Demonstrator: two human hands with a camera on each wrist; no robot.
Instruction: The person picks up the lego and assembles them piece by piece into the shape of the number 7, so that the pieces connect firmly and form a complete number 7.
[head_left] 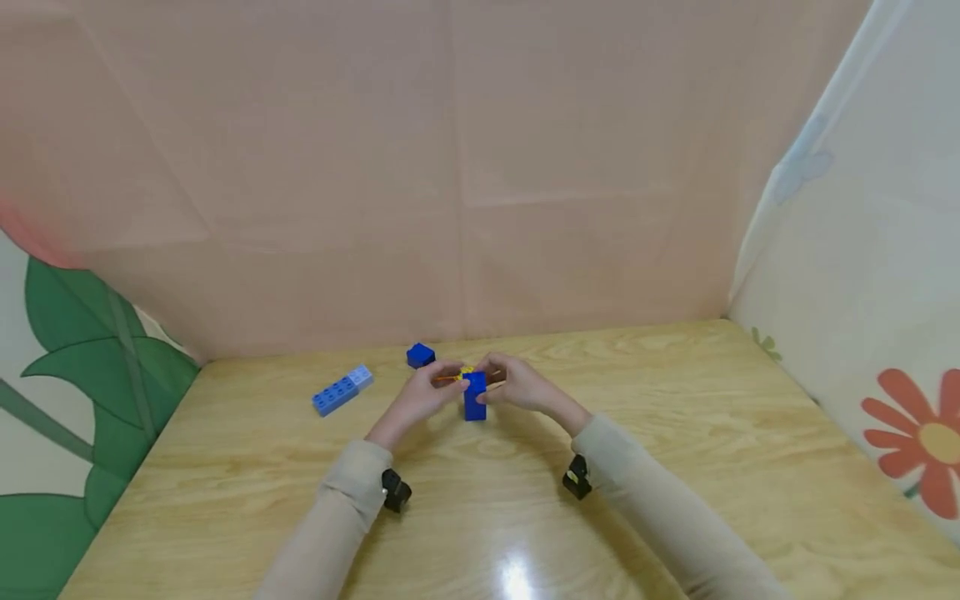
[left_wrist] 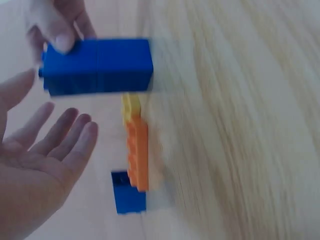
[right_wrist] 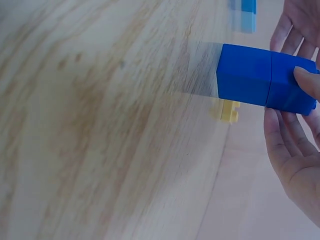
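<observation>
Two hands meet over a wooden table (head_left: pixel 675 433), at a blue stack (head_left: pixel 474 396) of two bricks standing upright near the table's middle. The right hand (head_left: pixel 517 385) pinches the stack's top end, thumb on one face and fingers on the other. The left hand (head_left: pixel 423 392) lies spread just beside it, fingers straight, holding nothing. Just behind the stack lie an orange brick (left_wrist: pixel 137 155) and a yellow one (left_wrist: pixel 131 106) end to end. A small blue brick (head_left: pixel 420 355) and a long blue brick (head_left: pixel 341 390) sit farther left.
</observation>
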